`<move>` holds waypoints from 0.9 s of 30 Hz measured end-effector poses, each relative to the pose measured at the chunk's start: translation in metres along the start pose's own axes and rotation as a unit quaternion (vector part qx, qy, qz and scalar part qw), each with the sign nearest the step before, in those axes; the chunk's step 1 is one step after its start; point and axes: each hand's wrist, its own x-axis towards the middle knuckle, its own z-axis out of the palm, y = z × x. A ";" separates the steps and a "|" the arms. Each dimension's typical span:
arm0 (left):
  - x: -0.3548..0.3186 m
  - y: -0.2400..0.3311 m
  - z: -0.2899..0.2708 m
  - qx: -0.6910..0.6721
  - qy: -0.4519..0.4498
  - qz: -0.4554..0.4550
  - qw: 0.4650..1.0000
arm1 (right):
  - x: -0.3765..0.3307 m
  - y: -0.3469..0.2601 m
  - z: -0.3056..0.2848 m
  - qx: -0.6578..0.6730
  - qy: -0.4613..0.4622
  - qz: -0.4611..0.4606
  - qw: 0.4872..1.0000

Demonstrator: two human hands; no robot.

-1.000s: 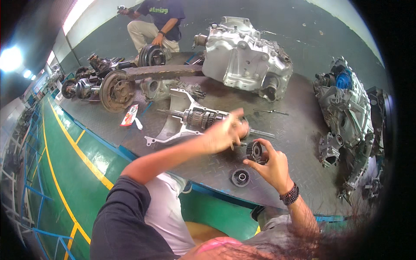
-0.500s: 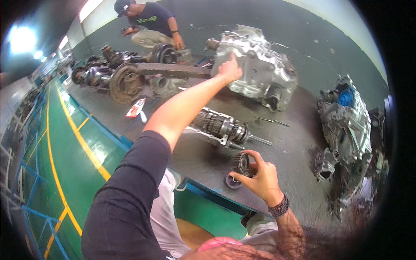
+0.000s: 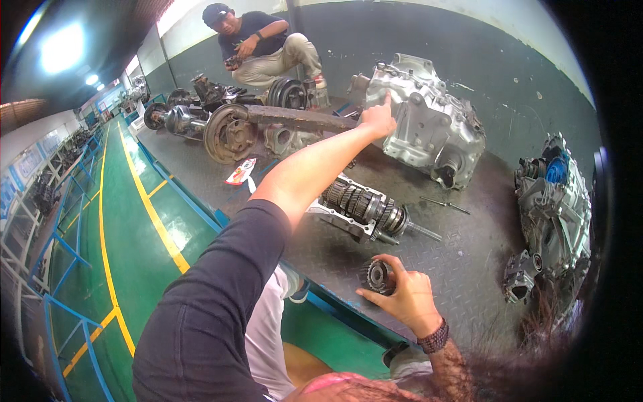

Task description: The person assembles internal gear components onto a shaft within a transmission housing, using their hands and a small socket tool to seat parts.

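Ridged metal bench — right hand pinches a gear, thumb to forefinger; distracted slackening could drop it — while left hand points, forefinger straight, at silver housing.

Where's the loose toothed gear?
In the head view, the toothed gear is right of centre, between the fingers of the right hand, below the geared shaft assembly.

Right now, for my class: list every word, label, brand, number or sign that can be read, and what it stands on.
None reads clearly.
Red-and-white packet on the table: print too small to read.
Blue-and-white panels, far left: markings too blurred to read.
Gear in the right hand: none visible.
Silver housing near the left hand: none legible.
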 end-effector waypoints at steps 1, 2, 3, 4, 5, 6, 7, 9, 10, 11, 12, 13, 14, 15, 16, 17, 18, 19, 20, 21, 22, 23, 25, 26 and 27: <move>-0.002 -0.004 -0.001 0.021 -0.012 0.007 1.000 | 0.000 -0.001 0.001 -0.005 -0.007 -0.005 1.000; -0.002 -0.006 -0.003 0.026 -0.010 0.005 1.000 | 0.000 -0.001 0.002 -0.002 -0.007 -0.009 1.000; -0.001 -0.009 -0.007 0.016 0.019 0.005 1.000 | 0.001 -0.002 0.003 -0.022 0.002 -0.019 1.000; -0.001 -0.008 -0.014 0.002 0.051 0.009 0.999 | 0.003 -0.001 0.002 -0.045 0.013 -0.027 0.999; -0.009 0.008 -0.014 -0.008 0.043 0.014 0.999 | 0.000 0.003 0.001 -0.049 0.011 -0.014 0.999; -0.021 0.023 -0.013 -0.022 0.036 0.057 0.997 | -0.001 0.008 -0.001 -0.075 0.021 0.002 0.997; -0.033 0.030 -0.014 -0.026 0.035 0.096 0.994 | -0.001 0.011 -0.002 -0.095 0.033 0.007 0.995; -0.066 0.046 -0.016 -0.049 0.031 0.193 0.979 | -0.004 0.018 -0.004 -0.111 0.036 0.017 0.993; -0.082 0.049 -0.020 -0.058 0.009 0.229 0.972 | -0.003 0.024 -0.001 -0.134 0.015 0.030 0.990; -0.093 0.053 -0.019 -0.046 0.011 0.266 0.963 | -0.002 0.028 0.001 -0.158 -0.007 0.043 0.986; -0.108 0.063 -0.023 -0.028 0.006 0.297 0.955 | -0.003 0.029 0.001 -0.164 -0.021 0.062 0.984; -0.120 0.068 -0.026 -0.020 0.045 0.345 0.937 | -0.004 0.029 0.001 -0.164 -0.022 0.060 0.984; -0.131 0.074 -0.029 -0.045 0.051 0.374 0.925 | -0.005 0.030 0.001 -0.178 -0.030 0.079 0.980; -0.142 0.079 -0.032 -0.070 0.055 0.403 0.911 | -0.006 0.031 0.001 -0.193 -0.038 0.097 0.976; -0.152 0.082 -0.034 -0.074 0.046 0.423 0.902 | -0.008 0.035 0.003 -0.193 -0.037 0.099 0.976; -0.163 0.085 -0.035 -0.078 0.036 0.443 0.892 | -0.014 0.044 0.006 -0.217 -0.040 0.108 0.969; -0.174 0.083 -0.034 -0.077 0.063 0.477 0.873 | -0.018 0.052 0.009 -0.240 -0.045 0.115 0.963; -0.183 0.082 -0.033 -0.101 0.060 0.492 0.863 | -0.020 0.059 0.010 -0.236 -0.046 0.115 0.964; -0.192 0.080 -0.032 -0.089 0.040 0.495 0.863 | -0.023 0.066 0.012 -0.256 -0.049 0.115 0.959; -0.202 0.082 -0.035 -0.084 0.020 0.502 0.860 | -0.029 0.070 0.011 -0.279 -0.053 0.123 0.951; -0.208 0.079 -0.034 -0.085 0.018 0.501 0.861 | -0.030 0.075 0.013 -0.270 -0.050 0.133 0.952; -0.214 0.076 -0.034 -0.084 -0.001 0.504 0.860 | -0.029 0.076 0.015 -0.269 -0.052 0.134 0.952; -0.227 0.067 -0.031 -0.084 -0.022 0.507 0.858 | -0.025 0.078 0.018 -0.267 -0.068 0.152 0.949; -0.234 0.060 -0.028 -0.088 -0.045 0.506 0.857 | -0.025 0.081 0.021 -0.265 -0.069 0.155 0.949; -0.241 0.054 -0.025 -0.093 -0.068 0.504 0.856 | -0.025 0.085 0.023 -0.271 -0.067 0.149 0.948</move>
